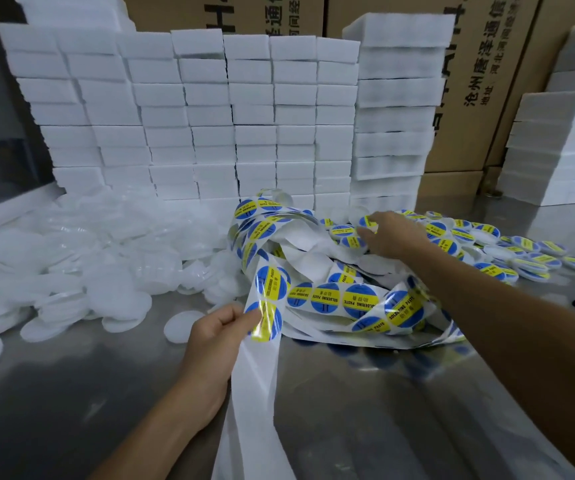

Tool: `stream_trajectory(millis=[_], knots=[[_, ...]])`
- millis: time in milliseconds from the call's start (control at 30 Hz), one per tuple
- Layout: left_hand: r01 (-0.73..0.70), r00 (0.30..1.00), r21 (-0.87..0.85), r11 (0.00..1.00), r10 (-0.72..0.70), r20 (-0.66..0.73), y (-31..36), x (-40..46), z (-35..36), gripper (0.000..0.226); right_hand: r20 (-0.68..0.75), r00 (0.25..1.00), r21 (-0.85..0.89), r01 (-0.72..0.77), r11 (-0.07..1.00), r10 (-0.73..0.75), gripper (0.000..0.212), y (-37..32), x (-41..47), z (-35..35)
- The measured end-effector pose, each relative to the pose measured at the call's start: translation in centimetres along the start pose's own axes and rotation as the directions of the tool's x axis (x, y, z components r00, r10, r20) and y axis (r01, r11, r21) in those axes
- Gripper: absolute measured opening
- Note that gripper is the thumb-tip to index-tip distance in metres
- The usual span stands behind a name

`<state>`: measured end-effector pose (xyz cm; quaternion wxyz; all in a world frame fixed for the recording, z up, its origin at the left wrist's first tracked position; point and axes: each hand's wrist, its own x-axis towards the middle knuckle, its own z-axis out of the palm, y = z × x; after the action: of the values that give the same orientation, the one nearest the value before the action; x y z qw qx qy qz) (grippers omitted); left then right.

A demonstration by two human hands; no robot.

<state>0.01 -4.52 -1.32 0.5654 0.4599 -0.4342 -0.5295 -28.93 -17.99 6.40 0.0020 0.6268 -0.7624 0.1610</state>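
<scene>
A long white backing strip (pixel 334 299) carrying round blue-and-yellow "soldering paste" stickers lies tangled on the steel table (pixel 71 393). My left hand (pixel 216 337) pinches the strip beside a sticker, and the peeled bare end hangs down over the table's front edge. My right hand (pixel 390 233) reaches out to the pile of labelled white lids (pixel 487 244) and holds one labelled lid (pixel 365 223) at its fingertips.
A heap of plain white lids (pixel 81 271) covers the table's left side. Stacks of white foam blocks (pixel 210 116) form a wall at the back, with more foam blocks (pixel 563 143) at the right. Brown cardboard cartons (pixel 480 81) stand behind.
</scene>
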Motion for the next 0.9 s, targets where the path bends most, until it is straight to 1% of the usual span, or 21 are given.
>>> stream_trajectory(millis=[100,200,267,367,433,500,567,633,700,767,800,900], knots=[[0.009,1.0,-0.01,1.0,-0.009,-0.006,-0.1,0.0,0.0,0.024,-0.183,0.979,0.109,0.116,0.987,-0.095,0.041,-2.7,-2.8,-1.2],[-0.013,1.0,0.022,1.0,0.013,-0.001,0.1,-0.3,0.2,0.03,-0.291,0.936,0.247,0.273,0.93,-0.197,0.028,-5.8,-6.8,-1.3],[-0.025,1.0,0.036,0.999,0.025,-0.006,0.2,-0.4,0.2,0.029,-0.348,0.898,0.344,0.388,0.855,-0.267,0.022,-7.5,-9.8,-1.0],[-0.047,0.999,0.041,0.998,0.048,-0.009,0.4,-0.6,0.3,0.028,-0.425,0.827,0.451,0.546,0.706,-0.369,0.011,-9.6,-14.1,0.2],[-0.065,0.998,0.046,0.997,0.066,-0.004,0.4,-0.7,0.4,0.027,-0.456,0.777,0.478,0.624,0.618,-0.433,0.01,-10.7,-16.4,1.3],[-0.057,0.998,0.011,0.998,0.057,-0.011,0.4,-0.8,0.5,0.026,-0.47,0.727,0.445,0.685,0.577,-0.501,0.015,-10.9,-17.9,2.5],[-0.032,0.999,-0.066,0.997,0.032,-0.004,0.5,-0.7,0.4,0.029,-0.4,0.696,0.406,0.718,0.566,-0.596,0.029,-10.6,-18.5,3.4],[0.027,0.998,-0.18,0.983,-0.017,0.057,0.8,-0.7,0.3,0.03,-0.311,0.698,0.384,0.713,0.587,-0.645,0.044,-10.1,-18.4,4.1],[0.056,0.989,-0.22,0.974,-0.023,0.148,1.1,-0.8,0.0,0.028,-0.304,0.718,0.388,0.693,0.607,-0.626,0.042,-9.7,-18.2,4.5],[0.011,0.974,-0.16,0.987,0.026,0.226,1.1,-1.0,-0.3,0.018,-0.331,0.745,0.413,0.667,0.621,-0.58,0.036,-9.4,-18.1,4.5],[-0.014,0.97,-0.121,0.993,0.042,0.238,1.0,-1.2,-0.4,0.017,-0.346,0.753,0.429,0.657,0.62,-0.559,0.033,-9.3,-18.1,4.4],[-0.047,0.979,-0.045,0.998,0.055,0.197,0.8,-1.3,-0.4,0.023,-0.364,0.769,0.509,0.636,0.58,-0.525,0.026,-9.0,-18.2,4.4]])
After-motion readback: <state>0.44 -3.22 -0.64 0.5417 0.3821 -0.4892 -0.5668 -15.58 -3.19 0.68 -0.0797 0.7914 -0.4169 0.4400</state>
